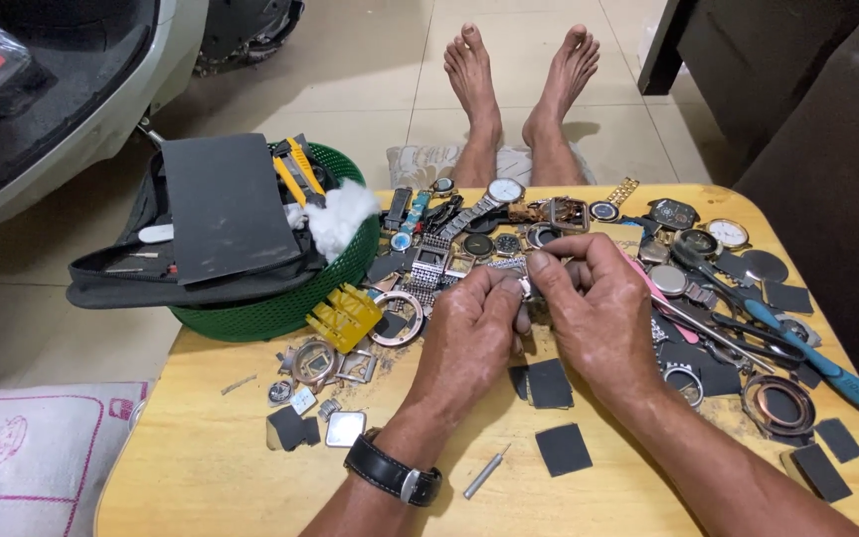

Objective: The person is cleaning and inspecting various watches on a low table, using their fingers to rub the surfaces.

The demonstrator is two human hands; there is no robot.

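Note:
My left hand [469, 333] and my right hand [599, 308] meet over the middle of a low wooden table [211, 467]. Between their fingertips they pinch a small metal watch part [527, 288], mostly hidden by the fingers. My left wrist wears a black-strapped watch [393, 469]. Wristwatches and watch cases [494, 199] lie in a heap just beyond the hands. Dark square sandpaper pieces [561, 447] lie beneath and in front of my hands, and a thin metal pin tool [484, 475] rests near my left forearm.
A green plastic basket [270, 308] at the table's left holds a black pouch, yellow cutters and white cotton. Blue-handled pliers [797, 343] and round bezels lie at the right. My bare feet [519, 80] stretch beyond the table. A pillow lies at lower left, a scooter at upper left.

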